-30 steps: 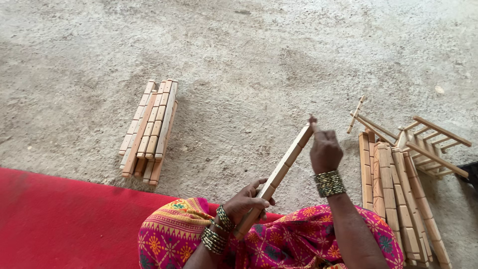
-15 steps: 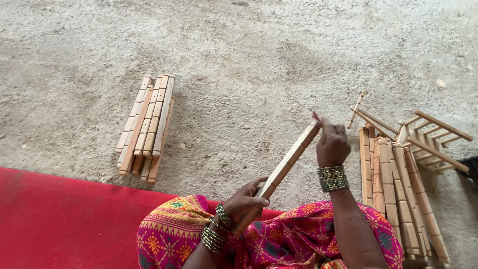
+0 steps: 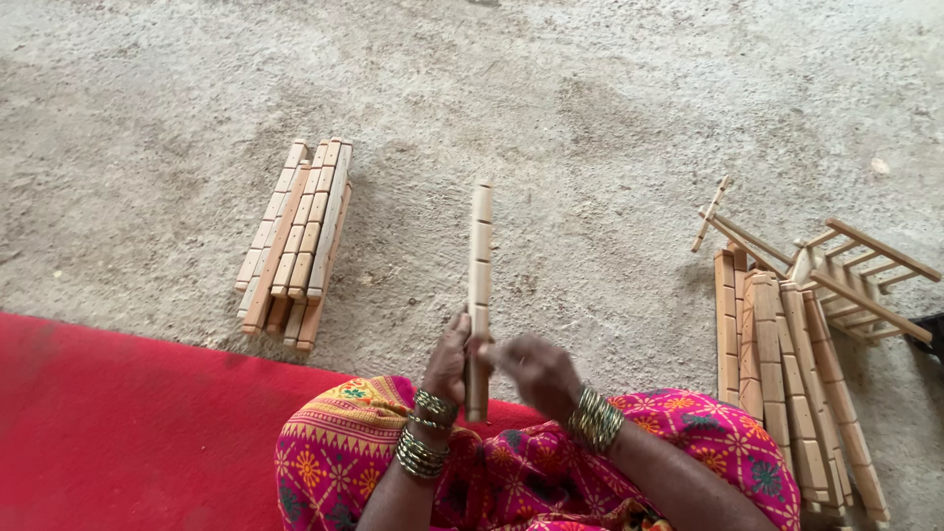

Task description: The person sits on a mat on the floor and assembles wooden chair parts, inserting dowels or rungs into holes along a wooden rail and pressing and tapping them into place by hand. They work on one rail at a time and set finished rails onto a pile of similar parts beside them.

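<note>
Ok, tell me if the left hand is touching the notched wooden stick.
Touching. The head view shows the left hand wrapped around the lower part of the notched wooden stick, fingers closed on it with no gap, holding it upright above the lap.

Left hand [image 3: 450, 359] grips the notched wooden slat [image 3: 479, 285] near its lower end, slat standing upright above the grip. Right hand [image 3: 532, 368] touches it just beside. Slat stacks lie left [image 3: 293, 241] and right [image 3: 787, 383].

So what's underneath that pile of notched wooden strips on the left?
The pile of notched wooden strips lies directly on the rough concrete floor, just beyond the red mat's edge. The top strips cover the lower ones, so anything beneath them is hidden.
</note>
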Demonstrator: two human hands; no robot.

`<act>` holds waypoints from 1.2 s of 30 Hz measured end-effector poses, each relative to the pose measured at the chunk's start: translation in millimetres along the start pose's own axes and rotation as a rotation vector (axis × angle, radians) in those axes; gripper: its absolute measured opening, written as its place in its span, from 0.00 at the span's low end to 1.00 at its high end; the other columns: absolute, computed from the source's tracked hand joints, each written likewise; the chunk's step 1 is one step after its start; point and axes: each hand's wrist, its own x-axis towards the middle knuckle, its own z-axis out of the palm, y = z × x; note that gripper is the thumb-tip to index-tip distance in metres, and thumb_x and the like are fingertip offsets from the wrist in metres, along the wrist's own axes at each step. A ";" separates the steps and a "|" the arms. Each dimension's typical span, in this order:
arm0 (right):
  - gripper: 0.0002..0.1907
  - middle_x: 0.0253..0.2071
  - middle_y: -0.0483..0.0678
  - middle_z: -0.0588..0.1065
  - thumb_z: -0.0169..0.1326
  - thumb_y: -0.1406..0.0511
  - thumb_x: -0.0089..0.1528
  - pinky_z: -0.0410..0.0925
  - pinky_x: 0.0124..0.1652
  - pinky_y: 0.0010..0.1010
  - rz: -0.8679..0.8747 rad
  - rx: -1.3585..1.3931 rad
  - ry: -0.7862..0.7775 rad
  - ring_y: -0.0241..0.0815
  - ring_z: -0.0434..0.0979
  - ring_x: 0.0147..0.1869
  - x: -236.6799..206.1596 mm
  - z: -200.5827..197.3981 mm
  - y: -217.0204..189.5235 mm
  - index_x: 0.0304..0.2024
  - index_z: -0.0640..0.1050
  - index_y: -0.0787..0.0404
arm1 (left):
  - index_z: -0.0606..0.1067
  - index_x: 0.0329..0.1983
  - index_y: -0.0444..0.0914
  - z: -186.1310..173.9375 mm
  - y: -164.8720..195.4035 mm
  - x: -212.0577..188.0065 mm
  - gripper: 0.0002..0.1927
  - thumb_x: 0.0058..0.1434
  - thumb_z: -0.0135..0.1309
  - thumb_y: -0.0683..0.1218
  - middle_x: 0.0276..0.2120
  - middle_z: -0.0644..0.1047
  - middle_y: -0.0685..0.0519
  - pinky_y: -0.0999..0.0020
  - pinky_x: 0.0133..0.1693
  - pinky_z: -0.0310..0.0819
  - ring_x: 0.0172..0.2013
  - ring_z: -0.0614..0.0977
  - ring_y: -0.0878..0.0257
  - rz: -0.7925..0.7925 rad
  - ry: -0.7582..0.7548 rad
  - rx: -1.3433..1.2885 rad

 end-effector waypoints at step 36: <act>0.09 0.36 0.45 0.76 0.45 0.64 0.74 0.72 0.29 0.23 0.295 -0.637 0.287 0.35 0.74 0.34 1.6 -44.0 162.8 0.43 0.78 0.56 | 0.64 0.71 0.42 34.9 -8.5 -33.7 0.27 0.73 0.36 0.57 0.31 0.79 0.52 0.76 0.20 0.73 0.21 0.75 0.70 -0.057 -0.321 0.677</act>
